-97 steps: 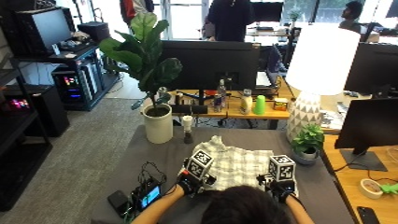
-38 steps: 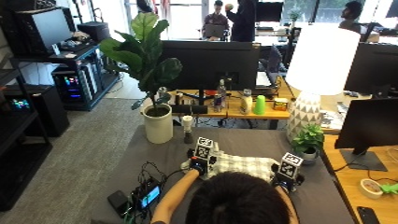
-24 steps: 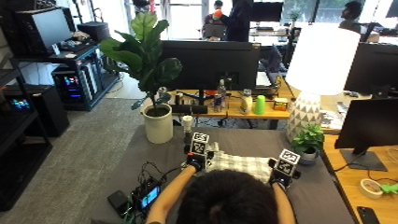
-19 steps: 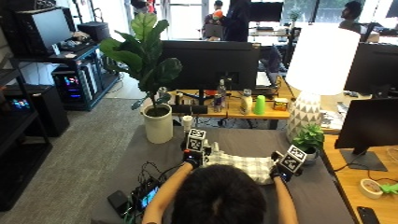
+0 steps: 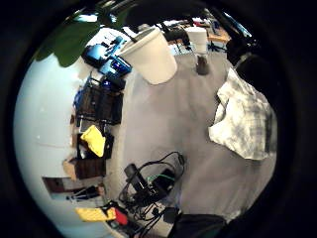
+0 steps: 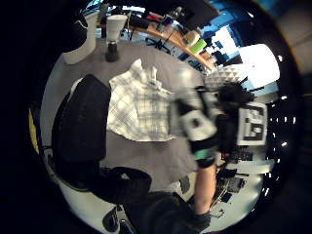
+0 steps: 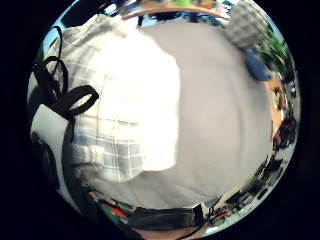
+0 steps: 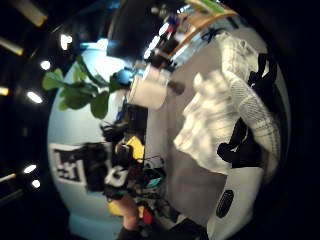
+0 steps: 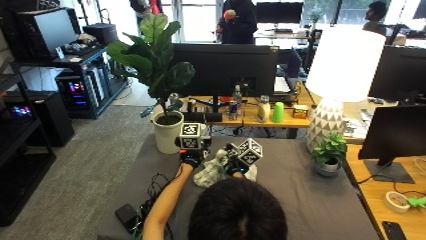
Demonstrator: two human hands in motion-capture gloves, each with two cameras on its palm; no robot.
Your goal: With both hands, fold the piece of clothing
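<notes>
We are pinching the soft white plaid shirt (image 9: 214,169) with left hand (image 9: 190,159) and right hand (image 9: 234,166), bunching it above the grey surface (image 9: 293,190); being limp, it wants holding by its edges.

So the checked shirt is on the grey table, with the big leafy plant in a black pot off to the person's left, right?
Not quite: the pot is white, not black, as the outside view shows. The rest holds: the checked shirt lies bunched on the grey table, and the leafy plant stands off to the person's left.
</notes>
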